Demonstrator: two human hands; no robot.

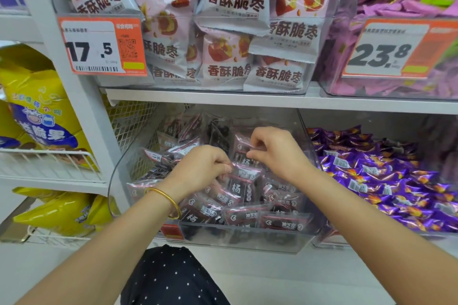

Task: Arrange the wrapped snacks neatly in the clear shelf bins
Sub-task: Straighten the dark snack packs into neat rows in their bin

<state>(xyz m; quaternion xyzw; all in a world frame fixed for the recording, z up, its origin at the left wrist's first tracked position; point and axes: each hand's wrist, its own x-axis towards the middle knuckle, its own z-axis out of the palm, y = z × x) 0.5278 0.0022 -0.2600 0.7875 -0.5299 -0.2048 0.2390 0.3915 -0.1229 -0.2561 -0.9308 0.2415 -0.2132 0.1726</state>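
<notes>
A clear shelf bin [233,238] on the lower shelf holds several dark wrapped snacks [280,221] with pink edges. My left hand [200,168], a gold bangle on its wrist, reaches into the middle of the bin and pinches the top edge of one dark packet [238,186]. Just to its right and a little further back, my right hand [275,148] pinches the edge of another dark packet [241,147]. Both packets stand roughly upright among the others.
A bin of purple wrapped candies [386,181] stands to the right. Above, a clear bin of pink and white date bags [230,32] with an orange 17.5 price tag [101,47], and a purple snack bin [401,2]. Yellow bags [42,106] fill wire racks at left.
</notes>
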